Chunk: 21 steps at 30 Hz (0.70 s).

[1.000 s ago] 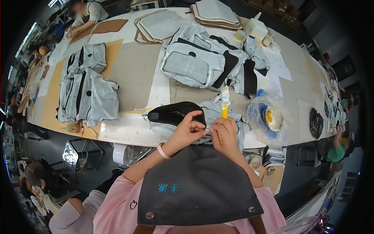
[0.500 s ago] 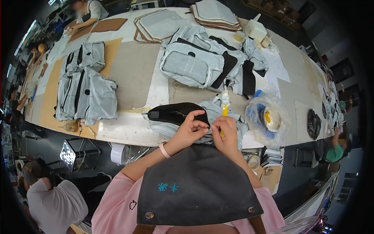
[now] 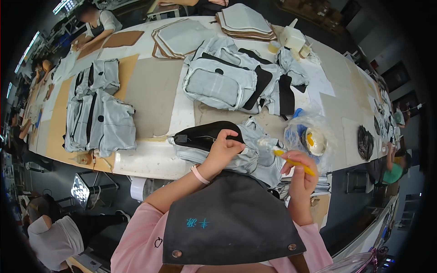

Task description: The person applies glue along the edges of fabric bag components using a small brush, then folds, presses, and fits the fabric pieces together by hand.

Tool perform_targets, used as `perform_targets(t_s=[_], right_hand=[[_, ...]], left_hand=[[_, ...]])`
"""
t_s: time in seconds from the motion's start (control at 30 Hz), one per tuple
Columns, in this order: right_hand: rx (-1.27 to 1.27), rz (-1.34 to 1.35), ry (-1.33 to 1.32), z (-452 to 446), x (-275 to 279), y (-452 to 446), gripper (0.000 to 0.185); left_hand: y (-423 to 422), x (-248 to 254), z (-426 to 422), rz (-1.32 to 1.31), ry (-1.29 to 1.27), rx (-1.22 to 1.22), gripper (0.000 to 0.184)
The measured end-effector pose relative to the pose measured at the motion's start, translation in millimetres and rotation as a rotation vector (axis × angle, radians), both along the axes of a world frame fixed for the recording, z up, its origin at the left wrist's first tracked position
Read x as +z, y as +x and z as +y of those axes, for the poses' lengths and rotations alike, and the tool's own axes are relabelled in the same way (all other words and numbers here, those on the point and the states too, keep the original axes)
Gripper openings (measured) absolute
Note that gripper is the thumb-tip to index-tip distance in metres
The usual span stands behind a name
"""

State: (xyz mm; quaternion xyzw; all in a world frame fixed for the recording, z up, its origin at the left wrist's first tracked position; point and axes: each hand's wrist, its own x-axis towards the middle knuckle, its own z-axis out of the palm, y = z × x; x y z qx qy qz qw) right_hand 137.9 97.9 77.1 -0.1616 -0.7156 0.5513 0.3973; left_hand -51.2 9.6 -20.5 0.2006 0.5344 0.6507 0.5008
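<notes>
A grey bag (image 3: 255, 150) with a black inner panel (image 3: 207, 134) and a zip lies at the table's front edge, before me. My left hand (image 3: 224, 149) is closed on the rim of this bag, thumb and fingers pinching near the black panel's right end. To its right, my right hand (image 3: 301, 172) grips a brush (image 3: 291, 160) by the yellow handle. The brush's whitish, coated tip points left over the grey fabric; whether it touches cannot be told. Beside the right hand stands a bowl (image 3: 315, 140) wrapped in clear plastic, with something yellow inside.
More grey bags (image 3: 218, 84) lie at the table's middle, and others (image 3: 102, 118) at the left. Stacked panels (image 3: 243, 22) and a white container (image 3: 292, 37) are at the far side. A black plastic bundle (image 3: 365, 143) sits right. Several people work around the room.
My right hand has left the bag's rim and moved right, swinging the brush from upright to slanting leftward. The left hand stays at the rim.
</notes>
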Motion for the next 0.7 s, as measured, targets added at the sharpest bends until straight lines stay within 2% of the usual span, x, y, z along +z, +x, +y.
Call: perform_targets(t_s=[0.07,0.1,0.2,0.3,0.4,0.5,0.6,0.7], right_hand=[[0.108,-0.098,0.141,-7,-1,-2,0.014],[0.120,-0.176,0.347,-2,-6,-9,0.012],[0.012,-0.154,0.328,3,-28,-10,0.010],[-0.057,-0.085,0.397,5,-27,-13,0.008],[-0.001,-0.088,0.355,-2,-16,-5,0.006],[0.017,-0.189,0.470,3,-25,-9,0.007],[-0.091,-0.125,0.377,5,-28,-6,0.006],[-0.020,-0.128,0.286,-9,-16,1,0.004]], left_hand=[[-1,1,3,-0.022,0.013,-0.007,0.037],[0,-1,3,-0.028,0.009,-0.005,0.037],[2,-4,6,-0.038,-0.003,0.005,0.035],[3,-3,4,-0.043,-0.012,0.012,0.033],[2,-5,4,-0.060,0.010,-0.003,0.032],[3,-5,4,-0.078,0.013,-0.010,0.032],[3,-8,5,-0.091,0.037,0.012,0.031],[4,-10,2,-0.096,0.052,0.024,0.030]])
